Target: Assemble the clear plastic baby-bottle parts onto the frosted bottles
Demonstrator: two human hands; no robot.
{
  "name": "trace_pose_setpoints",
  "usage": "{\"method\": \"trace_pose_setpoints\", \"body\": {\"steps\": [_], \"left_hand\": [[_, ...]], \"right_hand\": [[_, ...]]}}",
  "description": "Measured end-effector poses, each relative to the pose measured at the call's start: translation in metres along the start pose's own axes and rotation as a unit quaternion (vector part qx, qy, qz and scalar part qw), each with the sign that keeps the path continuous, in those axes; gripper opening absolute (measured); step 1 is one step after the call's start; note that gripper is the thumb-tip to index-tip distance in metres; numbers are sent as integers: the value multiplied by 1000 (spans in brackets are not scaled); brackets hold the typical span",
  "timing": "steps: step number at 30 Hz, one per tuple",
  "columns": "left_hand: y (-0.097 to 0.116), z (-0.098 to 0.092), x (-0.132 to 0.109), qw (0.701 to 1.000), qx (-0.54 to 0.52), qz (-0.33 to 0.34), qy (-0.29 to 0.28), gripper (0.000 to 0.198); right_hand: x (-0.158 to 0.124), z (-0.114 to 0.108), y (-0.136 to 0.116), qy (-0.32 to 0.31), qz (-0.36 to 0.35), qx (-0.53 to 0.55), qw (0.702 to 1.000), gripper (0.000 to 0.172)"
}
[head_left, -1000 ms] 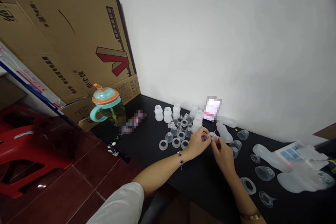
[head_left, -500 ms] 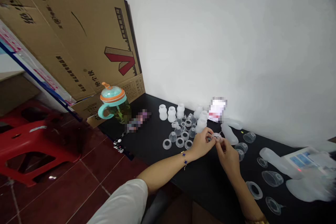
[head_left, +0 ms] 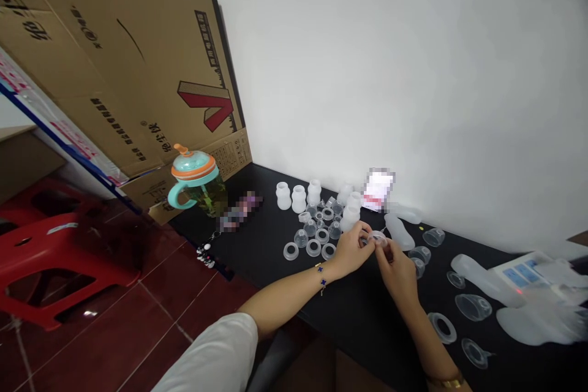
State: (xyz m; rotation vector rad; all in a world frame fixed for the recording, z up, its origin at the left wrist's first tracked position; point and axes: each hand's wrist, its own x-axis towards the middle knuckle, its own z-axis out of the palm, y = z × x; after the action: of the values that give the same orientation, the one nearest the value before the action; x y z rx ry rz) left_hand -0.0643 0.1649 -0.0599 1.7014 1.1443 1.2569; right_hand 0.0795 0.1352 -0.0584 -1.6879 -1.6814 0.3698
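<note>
- The left hand was grasping one side of a small translucent ring part with its fingertips, nearer the wearer than the lit screen.
- The right hand was pinching the other side of that ring part; the fingers hid some of it.
- The ring part was held just above the black tabletop, directly on the wearer's side of the screen.
- Left of the screen, three white bottles stood upright in a row; more white bottles stood close by the screen, just beyond the left hand.
- Clear rings and clear domes lay loosely grouped to the screen's left, on its wearer's side.
- Right of the screen lay a milky curved piece, clear cups and, farther right, a device with a blue-marked panel.
- Well left of the screen stood a turquoise-handled mug, with a large cardboard box behind it and a red stool farther left.
</note>
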Motion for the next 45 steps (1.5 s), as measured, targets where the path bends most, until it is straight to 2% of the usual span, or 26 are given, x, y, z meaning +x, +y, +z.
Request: {"method": "trace_pose_setpoints", "body": {"steps": [16, 29, 38, 45], "left_hand": [[4, -4, 0, 999, 48, 5, -6, 16], [6, -5, -2, 996, 91, 12, -12, 13], [6, -5, -4, 998, 49, 23, -33, 17], [3, -5, -3, 999, 33, 21, -34, 13]], "right_hand": [[-4, -3, -12, 14, 19, -35, 999, 49], [-5, -2, -11, 18, -5, -22, 1000, 43], [-5, -2, -11, 30, -7, 2, 1000, 44], [-5, -3, -15, 14, -3, 15, 1000, 42]]}}
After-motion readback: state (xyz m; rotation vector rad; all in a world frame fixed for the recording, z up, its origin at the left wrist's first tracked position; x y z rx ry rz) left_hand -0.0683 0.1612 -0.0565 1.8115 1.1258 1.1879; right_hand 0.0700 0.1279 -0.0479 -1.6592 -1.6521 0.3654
